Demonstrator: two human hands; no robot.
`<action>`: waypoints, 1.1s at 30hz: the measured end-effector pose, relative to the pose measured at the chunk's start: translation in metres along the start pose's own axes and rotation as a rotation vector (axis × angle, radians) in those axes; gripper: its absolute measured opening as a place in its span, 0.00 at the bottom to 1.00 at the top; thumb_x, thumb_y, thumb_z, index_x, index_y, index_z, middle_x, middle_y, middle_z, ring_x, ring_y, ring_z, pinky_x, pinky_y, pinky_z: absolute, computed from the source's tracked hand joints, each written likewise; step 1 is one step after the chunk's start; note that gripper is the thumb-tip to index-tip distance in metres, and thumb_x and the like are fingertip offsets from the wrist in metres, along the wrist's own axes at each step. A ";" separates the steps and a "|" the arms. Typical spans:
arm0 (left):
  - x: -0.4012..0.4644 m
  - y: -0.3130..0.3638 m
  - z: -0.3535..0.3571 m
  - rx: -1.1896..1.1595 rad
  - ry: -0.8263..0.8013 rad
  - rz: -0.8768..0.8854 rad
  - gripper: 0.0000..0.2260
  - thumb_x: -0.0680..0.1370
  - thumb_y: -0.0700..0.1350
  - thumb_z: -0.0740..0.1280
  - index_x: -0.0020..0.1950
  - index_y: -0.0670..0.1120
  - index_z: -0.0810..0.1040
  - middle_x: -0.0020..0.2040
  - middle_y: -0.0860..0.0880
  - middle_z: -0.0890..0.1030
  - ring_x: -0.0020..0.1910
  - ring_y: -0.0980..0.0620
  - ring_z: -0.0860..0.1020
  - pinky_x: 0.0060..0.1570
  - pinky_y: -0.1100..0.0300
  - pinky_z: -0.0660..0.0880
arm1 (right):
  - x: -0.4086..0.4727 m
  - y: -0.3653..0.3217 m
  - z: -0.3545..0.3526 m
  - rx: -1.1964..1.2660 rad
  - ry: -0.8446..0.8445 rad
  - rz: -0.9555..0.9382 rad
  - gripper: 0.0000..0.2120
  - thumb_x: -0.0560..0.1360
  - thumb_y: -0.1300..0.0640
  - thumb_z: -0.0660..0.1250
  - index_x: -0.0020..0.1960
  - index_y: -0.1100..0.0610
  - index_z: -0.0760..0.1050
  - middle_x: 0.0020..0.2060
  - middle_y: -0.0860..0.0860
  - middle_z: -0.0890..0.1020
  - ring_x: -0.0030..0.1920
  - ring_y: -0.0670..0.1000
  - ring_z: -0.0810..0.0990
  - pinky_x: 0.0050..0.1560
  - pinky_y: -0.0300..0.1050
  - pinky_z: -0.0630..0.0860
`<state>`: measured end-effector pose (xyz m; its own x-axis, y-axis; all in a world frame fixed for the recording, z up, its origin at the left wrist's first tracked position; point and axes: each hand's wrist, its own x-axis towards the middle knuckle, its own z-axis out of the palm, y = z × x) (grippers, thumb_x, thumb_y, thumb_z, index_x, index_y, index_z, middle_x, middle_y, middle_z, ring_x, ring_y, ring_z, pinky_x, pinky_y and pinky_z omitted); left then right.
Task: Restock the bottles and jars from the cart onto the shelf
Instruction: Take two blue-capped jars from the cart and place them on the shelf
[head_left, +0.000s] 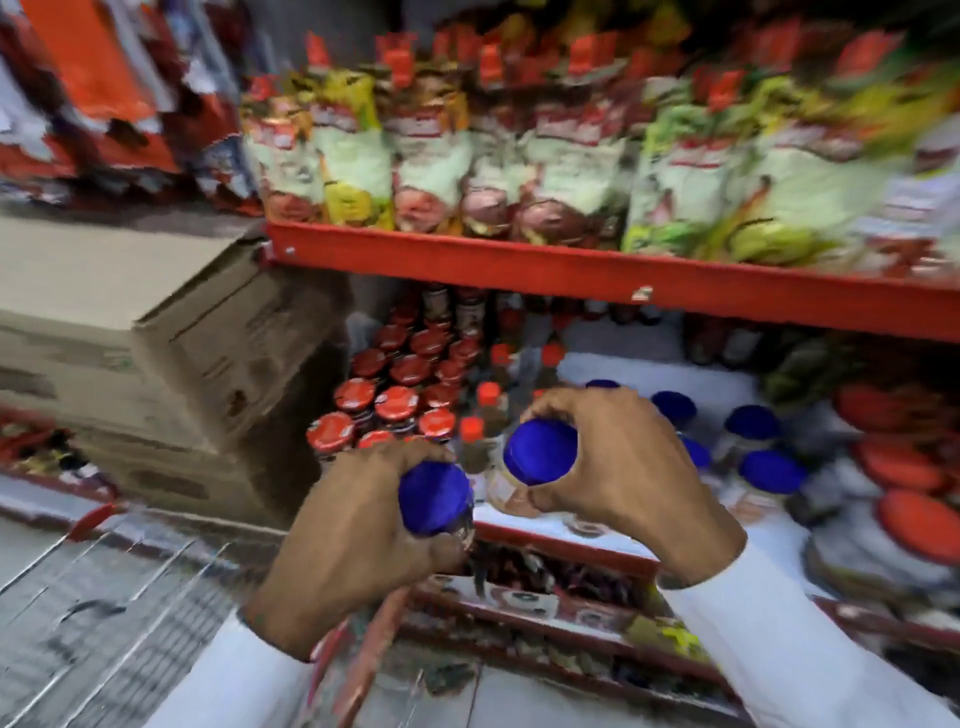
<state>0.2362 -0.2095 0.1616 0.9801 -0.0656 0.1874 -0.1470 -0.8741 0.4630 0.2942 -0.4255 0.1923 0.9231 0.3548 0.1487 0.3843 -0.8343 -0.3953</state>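
Note:
My left hand (358, 525) grips a blue-lidded jar (435, 498) just in front of the white shelf's red front edge (566, 545). My right hand (623, 467) holds a second blue-lidded jar (540, 451) a little higher, over the front of the shelf. Both jars are seen from above, their bodies mostly hidden by my fingers. Several more blue-lidded jars (771, 470) stand on the shelf to the right. The frame is blurred by motion.
Red-lidded jars (395, 402) and small red-capped bottles (485, 410) fill the shelf's left part. Large red-lidded tubs (919, 525) sit at right. Stacked cardboard boxes (171, 374) stand at left. A red shelf (571, 273) with packets hangs above. The wire cart (104, 597) is lower left.

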 end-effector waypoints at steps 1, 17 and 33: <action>0.009 0.014 0.008 -0.008 -0.019 0.023 0.28 0.56 0.60 0.74 0.56 0.57 0.80 0.49 0.60 0.83 0.47 0.59 0.81 0.48 0.59 0.78 | -0.005 0.016 -0.008 -0.018 0.000 0.026 0.29 0.54 0.40 0.78 0.53 0.42 0.77 0.49 0.41 0.84 0.49 0.48 0.81 0.41 0.40 0.70; 0.124 0.173 0.191 0.033 -0.293 0.180 0.23 0.63 0.54 0.73 0.57 0.56 0.75 0.54 0.54 0.82 0.50 0.51 0.79 0.47 0.56 0.78 | -0.050 0.255 -0.030 -0.151 -0.009 0.247 0.19 0.56 0.44 0.70 0.47 0.45 0.77 0.46 0.45 0.82 0.43 0.52 0.82 0.37 0.44 0.76; 0.135 0.157 0.273 0.194 -0.367 0.173 0.21 0.67 0.43 0.73 0.57 0.51 0.72 0.55 0.47 0.79 0.51 0.43 0.80 0.46 0.49 0.81 | -0.043 0.284 0.036 -0.155 -0.135 0.366 0.14 0.65 0.57 0.69 0.50 0.50 0.74 0.47 0.52 0.82 0.46 0.56 0.82 0.37 0.41 0.69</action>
<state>0.3821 -0.4870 0.0226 0.9309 -0.3547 -0.0877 -0.3197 -0.9069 0.2743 0.3633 -0.6626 0.0405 0.9927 0.0669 -0.1003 0.0392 -0.9656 -0.2570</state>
